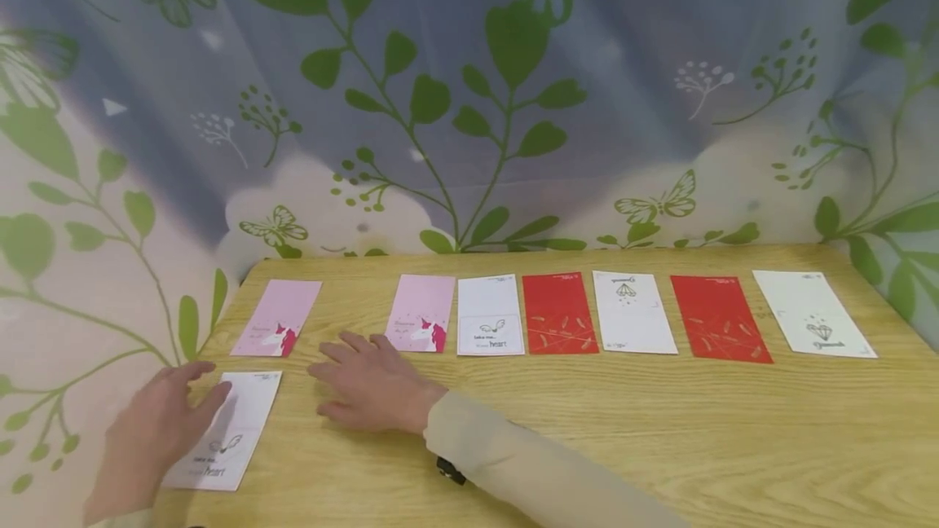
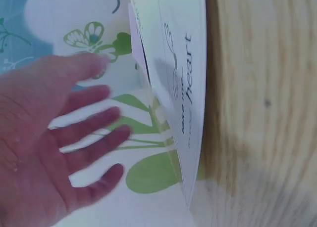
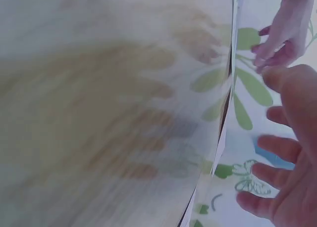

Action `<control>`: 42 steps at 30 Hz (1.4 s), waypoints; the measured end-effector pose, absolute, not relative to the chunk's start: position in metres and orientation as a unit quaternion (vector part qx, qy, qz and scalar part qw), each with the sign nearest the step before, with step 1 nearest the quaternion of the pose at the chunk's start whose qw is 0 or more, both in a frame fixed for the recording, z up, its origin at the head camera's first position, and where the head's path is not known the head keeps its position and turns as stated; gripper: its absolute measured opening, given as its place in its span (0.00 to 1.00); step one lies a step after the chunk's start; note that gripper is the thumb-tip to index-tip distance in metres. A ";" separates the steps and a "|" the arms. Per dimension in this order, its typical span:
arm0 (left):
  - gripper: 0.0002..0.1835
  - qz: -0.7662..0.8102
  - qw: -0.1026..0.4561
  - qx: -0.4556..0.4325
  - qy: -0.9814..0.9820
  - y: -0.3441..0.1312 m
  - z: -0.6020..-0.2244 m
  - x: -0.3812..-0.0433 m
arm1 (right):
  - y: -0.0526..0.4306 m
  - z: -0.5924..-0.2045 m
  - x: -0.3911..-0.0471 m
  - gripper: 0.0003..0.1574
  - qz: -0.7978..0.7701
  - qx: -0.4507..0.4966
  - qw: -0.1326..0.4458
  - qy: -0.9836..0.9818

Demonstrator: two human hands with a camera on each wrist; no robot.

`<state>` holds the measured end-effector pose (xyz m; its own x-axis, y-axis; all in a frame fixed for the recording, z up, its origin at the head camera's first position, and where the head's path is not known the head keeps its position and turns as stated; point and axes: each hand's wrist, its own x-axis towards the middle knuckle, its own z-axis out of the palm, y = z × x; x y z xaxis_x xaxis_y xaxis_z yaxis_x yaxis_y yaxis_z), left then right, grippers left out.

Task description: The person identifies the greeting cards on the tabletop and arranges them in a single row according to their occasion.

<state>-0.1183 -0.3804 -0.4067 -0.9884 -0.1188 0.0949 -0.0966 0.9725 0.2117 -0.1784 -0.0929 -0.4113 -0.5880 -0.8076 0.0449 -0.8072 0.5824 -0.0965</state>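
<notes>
Head view: the left hand point(image 1: 156, 429) is hovering at the left edge of a white rectangular paper card printed with small wings and "heart" point(image 1: 244, 424), which is lying on a pale wood-grain table point(image 1: 623, 438). Its thumb and fingers are lying loosely apart, with no hold on anything. The right hand point(image 1: 376, 385), emerging from a beige sleeve point(image 1: 543, 463), is reaching across the table with spread fingers, empty, its fingertips near a pink rectangular unicorn card point(image 1: 421, 314). A matching pink card point(image 1: 275, 319) is lying at the far left, just beyond the white winged card. Rightward along the back row are lying a second winged card point(image 1: 490, 314), a red card point(image 1: 560, 313), a white diamond card point(image 1: 635, 313), another red card point(image 1: 721, 319) and another diamond card point(image 1: 814, 314).

Left wrist view: the left palm is showing, its fingers fanning well apart. A gap, hidden from above, is separating the fingertips from the winged card, seen obliquely; a pink sliver is showing behind it.

Right wrist view: the right fingers are spreading, slightly bent and empty; blurred finger-shaped reflections point(image 3: 141, 138) are appearing on the tabletop, unseen elsewhere. Card edges are showing only as thin strips, their prints unreadable.
</notes>
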 end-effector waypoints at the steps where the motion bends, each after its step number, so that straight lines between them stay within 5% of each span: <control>1: 0.28 -0.100 0.076 0.052 -0.991 -0.376 -0.407 -0.118 | -0.090 -0.412 -0.180 0.35 -0.058 -0.445 -0.002 0.894; 6: 0.35 -0.095 0.139 0.035 -0.985 -0.360 -0.406 -0.122 | -0.074 -0.412 -0.187 0.41 -0.078 -0.397 -0.013 0.914; 13: 0.41 -0.086 0.124 0.009 -0.988 -0.343 -0.403 -0.127 | -0.051 -0.412 -0.199 0.46 -0.085 -0.351 -0.023 0.932; 42: 0.38 -0.113 0.108 -0.110 -0.982 -0.258 -0.403 -0.157 | 0.034 -0.420 -0.231 0.44 -0.137 -0.266 -0.036 0.954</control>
<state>-0.1567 -0.2579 -0.4029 -0.9526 0.1906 0.2371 0.2394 0.9505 0.1979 -0.2312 0.0342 -0.4200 -0.8562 -0.4967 0.1418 -0.5165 0.8213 -0.2423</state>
